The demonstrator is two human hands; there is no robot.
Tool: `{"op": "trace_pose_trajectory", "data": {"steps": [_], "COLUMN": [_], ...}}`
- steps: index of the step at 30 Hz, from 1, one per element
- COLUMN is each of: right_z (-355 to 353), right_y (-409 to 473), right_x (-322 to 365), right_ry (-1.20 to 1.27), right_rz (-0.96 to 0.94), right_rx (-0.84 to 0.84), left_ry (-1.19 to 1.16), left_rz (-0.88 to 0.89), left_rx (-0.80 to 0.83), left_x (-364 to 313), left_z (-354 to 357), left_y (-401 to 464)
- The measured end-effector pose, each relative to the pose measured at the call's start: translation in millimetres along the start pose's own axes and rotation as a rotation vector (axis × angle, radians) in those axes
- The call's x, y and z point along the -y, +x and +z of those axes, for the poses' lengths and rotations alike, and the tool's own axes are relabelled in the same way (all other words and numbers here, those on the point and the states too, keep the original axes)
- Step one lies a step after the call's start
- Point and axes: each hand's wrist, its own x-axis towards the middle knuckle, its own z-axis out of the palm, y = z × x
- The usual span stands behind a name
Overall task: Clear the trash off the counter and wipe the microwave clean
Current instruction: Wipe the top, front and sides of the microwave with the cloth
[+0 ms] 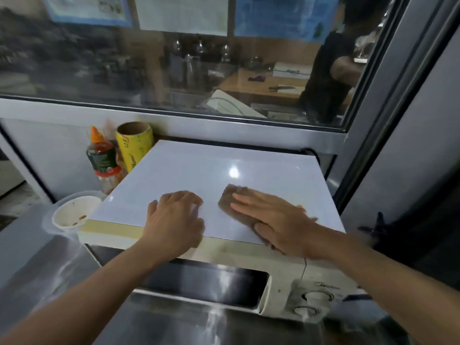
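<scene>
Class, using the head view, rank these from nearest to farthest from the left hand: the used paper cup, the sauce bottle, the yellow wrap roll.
From the left hand, which rests on the microwave top:
1. Used paper cup, left, beside the microwave.
2. Sauce bottle, behind the cup.
3. Yellow wrap roll, farthest back, by the wall.

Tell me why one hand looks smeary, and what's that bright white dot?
Head view: the right hand is motion-blurred as it presses the brown cloth; the left hand looks sharper. The dot is lamp glare on the shiny white board. Wide lens bends the window frame.
</scene>
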Motion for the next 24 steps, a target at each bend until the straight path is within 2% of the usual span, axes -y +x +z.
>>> {"op": "trace_pose_trajectory", "data": {"steps": [3, 6, 8, 11, 14, 18, 21, 24], "right_z": [-15.9, -40.9, -51.2, -48.3, -35.3, -14.6, -10.1, -25.4], "right_y": [-26.9, -20.0, -12.5, -9.6, -34.5, -101.0, -116.1, -91.6], "right_x": [-24.7, -70.2, -94.4, -102.0, -82.3, -45.2, -42.9, -62.0], "right_ry": [-0.004, -0.056, 0.062, 0.191, 0.266, 0.21, 0.258, 0.347], "right_rz": [0.007, 0.201, 0.348, 0.448, 0.426, 0.205, 0.217, 0.361], "right_rx": [0.028, 0.028, -0.047, -0.165, -0.269, -0.272, -0.265, -0.236], "left_ry": [-0.019, 0.036, 0.05, 0.037, 0.046, 0.059, 0.1, 0.073], "left_rz": [0.033, 0.03, 0.011, -0.017, -0.033, -0.046, -0.044, -0.077], "left_rx": [0.003, 0.025, 0.033, 0.038, 0.03, 0.044, 0.058, 0.0], "left_x": [-21.2, -30.4, -30.1, -27.5, -25.8, -25.0, -31.3, -44.8], "left_z": [9.5, 18.5, 19.3, 20.1, 24.1, 26.0, 25.7, 23.3], "left_y": [2.4, 1.8, 3.4, 5.4, 5.8, 5.9, 3.8, -4.6]}}
